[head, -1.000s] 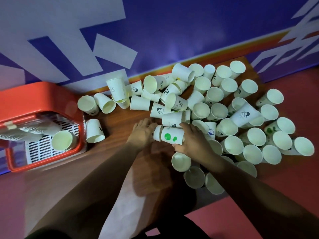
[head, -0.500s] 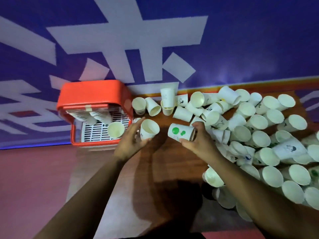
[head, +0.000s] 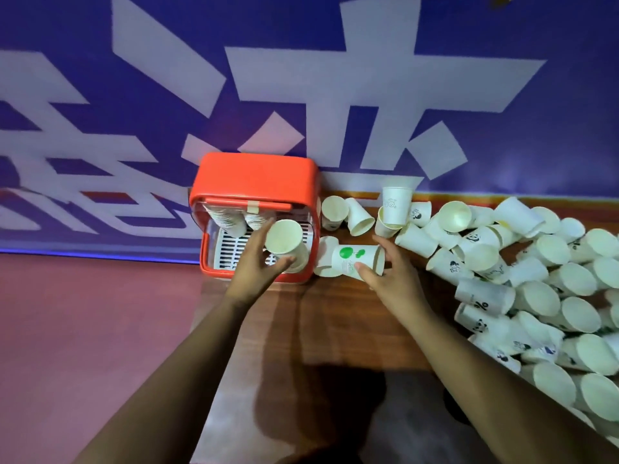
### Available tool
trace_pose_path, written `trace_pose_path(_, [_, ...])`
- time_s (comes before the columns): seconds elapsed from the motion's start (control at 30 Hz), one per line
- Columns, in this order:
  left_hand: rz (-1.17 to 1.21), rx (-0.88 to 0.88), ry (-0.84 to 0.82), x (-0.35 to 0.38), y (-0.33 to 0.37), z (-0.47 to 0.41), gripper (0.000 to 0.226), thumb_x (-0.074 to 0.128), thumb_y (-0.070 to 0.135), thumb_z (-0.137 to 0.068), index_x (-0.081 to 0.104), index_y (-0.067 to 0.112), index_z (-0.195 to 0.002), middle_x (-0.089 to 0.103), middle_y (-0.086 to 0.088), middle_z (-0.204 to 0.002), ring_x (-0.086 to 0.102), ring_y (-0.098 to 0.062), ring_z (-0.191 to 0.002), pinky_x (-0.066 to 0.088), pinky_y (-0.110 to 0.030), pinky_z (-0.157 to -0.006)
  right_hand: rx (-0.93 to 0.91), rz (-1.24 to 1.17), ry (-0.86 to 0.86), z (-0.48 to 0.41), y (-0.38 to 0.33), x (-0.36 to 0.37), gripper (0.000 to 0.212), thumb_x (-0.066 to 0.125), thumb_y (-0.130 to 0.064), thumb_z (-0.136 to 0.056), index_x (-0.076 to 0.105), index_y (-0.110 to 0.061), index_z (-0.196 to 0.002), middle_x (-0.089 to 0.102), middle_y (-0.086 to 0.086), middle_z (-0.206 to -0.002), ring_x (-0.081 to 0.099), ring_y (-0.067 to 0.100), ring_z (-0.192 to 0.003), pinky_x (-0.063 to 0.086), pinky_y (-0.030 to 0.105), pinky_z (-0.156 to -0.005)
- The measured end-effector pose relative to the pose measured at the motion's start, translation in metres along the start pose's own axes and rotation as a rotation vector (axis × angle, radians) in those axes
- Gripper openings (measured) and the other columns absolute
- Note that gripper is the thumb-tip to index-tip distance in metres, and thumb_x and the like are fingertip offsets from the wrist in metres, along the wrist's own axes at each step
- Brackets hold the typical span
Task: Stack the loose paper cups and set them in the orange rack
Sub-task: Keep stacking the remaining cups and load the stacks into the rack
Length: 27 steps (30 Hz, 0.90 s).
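The cup (head: 284, 242) in the left hand (head: 258, 267) is matt white paper, smooth inside; so are the green-printed cup (head: 355, 259) in the right hand (head: 393, 281) and the heap (head: 541, 298) to that hand's right. Behind the left hand, the rack (head: 254, 175) is glossy orange plastic with a white slatted plastic floor (head: 231, 246). Under both hands, the table (head: 335, 319) is smooth brown wood-grain with a dull sheen.

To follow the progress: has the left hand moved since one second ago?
Yes. The left hand, holding a cup, went left from the cup pile to the orange rack.
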<state>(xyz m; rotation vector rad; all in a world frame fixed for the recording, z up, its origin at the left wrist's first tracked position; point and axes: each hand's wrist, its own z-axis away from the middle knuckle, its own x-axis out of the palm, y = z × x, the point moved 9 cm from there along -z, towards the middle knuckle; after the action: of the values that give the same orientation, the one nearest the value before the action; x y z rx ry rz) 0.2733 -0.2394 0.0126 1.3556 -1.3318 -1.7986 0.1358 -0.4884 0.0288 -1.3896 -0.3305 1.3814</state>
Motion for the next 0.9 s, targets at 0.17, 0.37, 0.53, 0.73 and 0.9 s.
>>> trace_pose_path(0.17, [-0.091,0.095,-0.049,0.012,0.004,-0.016,0.068,0.085,0.021,-0.075,0.047,0.027,-0.132,0.054,0.01,-0.13,0.053,-0.008,-0.12,0.05,-0.035,-0.096,0.05,-0.043,0.031,-0.005,0.001,0.003,0.069,0.063,-0.062,-0.064,0.045,-0.05,-0.129,0.051,-0.003,-0.135,0.057,0.017,-0.116,0.055,0.042,-0.093])
trace_pose_path(0.37, [-0.202,0.079,-0.087,0.015,-0.018,-0.024,0.075,0.084,0.018,-0.075,0.047,0.024,-0.14,0.053,0.007,-0.134,0.047,-0.003,-0.121,0.033,-0.006,-0.097,0.071,-0.08,0.066,-0.008,0.001,0.007,0.052,0.061,-0.039,-0.078,0.048,-0.051,-0.127,0.044,-0.002,-0.134,0.052,0.018,-0.119,0.051,0.043,-0.098])
trace_pose_path(0.53, [-0.264,0.056,-0.211,0.025,-0.036,-0.025,0.079,0.08,0.014,-0.078,0.042,0.015,-0.147,0.049,-0.004,-0.137,0.051,-0.006,-0.11,0.029,0.003,-0.089,0.028,-0.099,0.044,-0.013,-0.009,0.021,0.055,0.064,-0.039,-0.08,0.046,-0.051,-0.13,0.041,-0.006,-0.138,0.049,0.015,-0.124,0.049,0.042,-0.102])
trace_pose_path(0.73, [-0.25,0.01,-0.264,0.03,-0.055,-0.02,0.08,0.082,0.032,-0.08,0.042,0.019,-0.148,0.048,0.001,-0.145,0.042,-0.004,-0.128,0.026,0.0,-0.099,-0.032,-0.114,0.031,-0.026,-0.028,0.041,0.072,0.07,-0.049,-0.069,0.038,-0.049,-0.134,0.047,-0.011,-0.139,0.049,0.013,-0.127,0.048,0.044,-0.103])
trace_pose_path(0.9, [-0.256,0.002,-0.266,0.032,-0.06,-0.023,0.081,0.083,0.04,-0.077,0.045,0.021,-0.146,0.054,0.001,-0.142,0.051,-0.016,-0.129,0.043,-0.033,-0.108,-0.046,-0.036,-0.009,-0.039,-0.042,0.056,0.073,0.078,-0.052,-0.065,0.043,-0.042,-0.128,0.053,-0.01,-0.132,0.054,0.012,-0.12,0.051,0.042,-0.099])
